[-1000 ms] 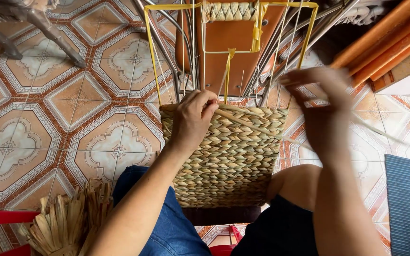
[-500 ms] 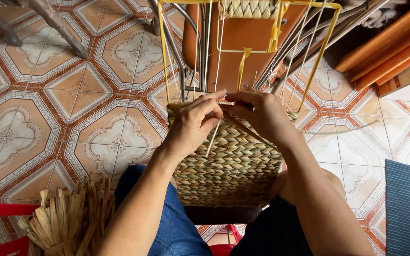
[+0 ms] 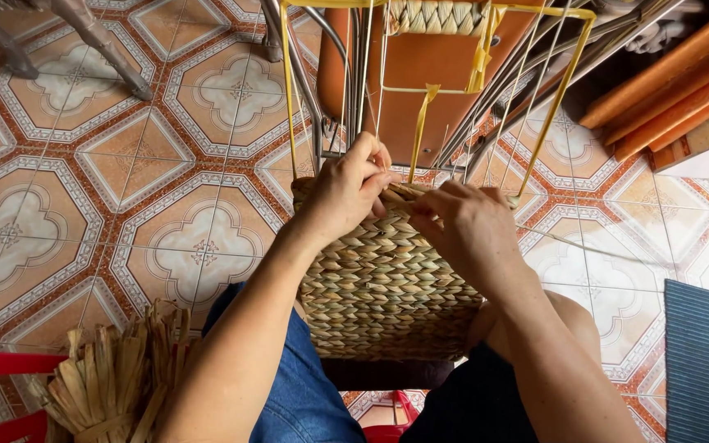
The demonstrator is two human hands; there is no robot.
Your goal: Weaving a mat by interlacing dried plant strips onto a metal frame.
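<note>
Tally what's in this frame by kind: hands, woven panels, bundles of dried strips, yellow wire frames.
Hands: 2, left hand and right hand
Woven panel: 1
Bundle of dried strips: 1
Yellow wire frame: 1
Total: 5

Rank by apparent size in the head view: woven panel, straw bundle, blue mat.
1. Woven panel, largest.
2. Straw bundle and blue mat look alike; both run off the frame's edge, so unranked.

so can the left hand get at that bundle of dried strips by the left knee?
Probably yes: the left hand is busy at the woven panel, but nothing lies between it and the bundle.
</note>
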